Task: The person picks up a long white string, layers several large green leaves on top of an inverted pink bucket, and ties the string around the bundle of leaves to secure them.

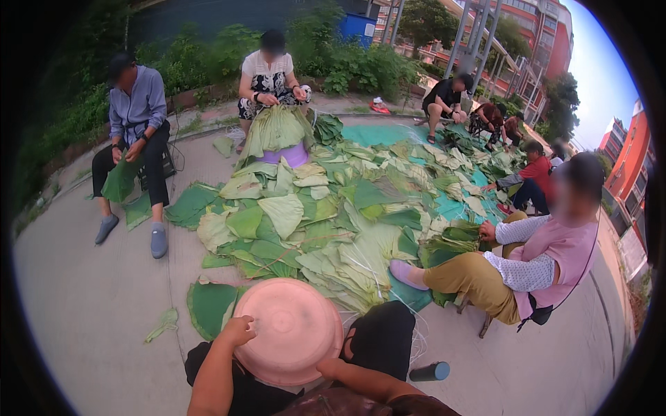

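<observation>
A round pale-pink plastic basin [283,312] rests across my lap, between my dark-trousered knees. My left hand [237,331] is at its left rim, fingers curled in against the edge. At the lower right rim, my right hand [330,366] grips the basin, its fingertips partly hidden. Whether the basin is face up or turned over is hard to tell. Just beyond it, large green leaves [284,215] lie spread in a thick layer. A dark green leaf [208,305] touches the ground by the basin's left side.
A dark cylindrical bottle [430,371] stands right of my knee, near white strings [418,340]. Close on the right sits a person in a pink vest [555,253], holding leaves. Ahead, another has leaves over a purple basin [286,155]. A green sheet [381,134] lies beneath the leaves.
</observation>
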### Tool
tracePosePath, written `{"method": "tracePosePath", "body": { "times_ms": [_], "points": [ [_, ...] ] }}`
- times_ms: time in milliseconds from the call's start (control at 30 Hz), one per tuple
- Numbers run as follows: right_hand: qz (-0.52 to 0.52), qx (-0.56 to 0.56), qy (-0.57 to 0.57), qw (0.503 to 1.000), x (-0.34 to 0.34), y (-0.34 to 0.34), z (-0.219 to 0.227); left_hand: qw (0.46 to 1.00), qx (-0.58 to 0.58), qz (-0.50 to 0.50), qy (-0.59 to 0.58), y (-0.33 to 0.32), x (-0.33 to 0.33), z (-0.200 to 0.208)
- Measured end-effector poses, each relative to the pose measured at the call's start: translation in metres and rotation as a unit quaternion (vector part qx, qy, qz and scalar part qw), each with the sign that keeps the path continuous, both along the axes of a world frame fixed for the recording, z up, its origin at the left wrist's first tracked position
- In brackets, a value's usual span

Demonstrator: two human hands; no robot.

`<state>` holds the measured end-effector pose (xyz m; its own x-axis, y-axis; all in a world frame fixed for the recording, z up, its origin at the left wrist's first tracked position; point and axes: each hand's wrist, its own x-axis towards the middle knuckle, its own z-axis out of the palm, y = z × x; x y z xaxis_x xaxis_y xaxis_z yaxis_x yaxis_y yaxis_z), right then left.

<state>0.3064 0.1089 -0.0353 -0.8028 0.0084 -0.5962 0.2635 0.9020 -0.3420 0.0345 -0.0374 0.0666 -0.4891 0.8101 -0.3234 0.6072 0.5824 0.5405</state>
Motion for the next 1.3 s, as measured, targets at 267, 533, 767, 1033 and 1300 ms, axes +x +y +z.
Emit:
{"method": "tracePosePath", "body": {
  "times_ms": [267,533,767,1033,1300],
  "points": [
    [-0.073,-0.021,0.217,0.973,-0.019,0.012,0.040,0.998,0.054,0.030,0.021,-0.002,-0.004,-0.008],
    [-0.141,-0.032,0.493,0.858,0.001,0.044,0.144,0.989,0.081,0.110,0.049,-0.024,-0.018,-0.049],
    [-0.305,0.002,0.631,0.713,0.060,0.094,0.179,0.978,0.117,0.137,0.109,-0.015,-0.023,-0.012],
    [-0.277,-0.017,0.597,0.752,0.067,0.080,0.173,0.982,0.048,0.088,0.160,0.005,-0.030,-0.006],
    [-0.624,-0.183,0.435,0.623,0.110,0.119,0.095,0.995,0.027,0.058,0.080,0.018,-0.019,0.001]
  ]
}}
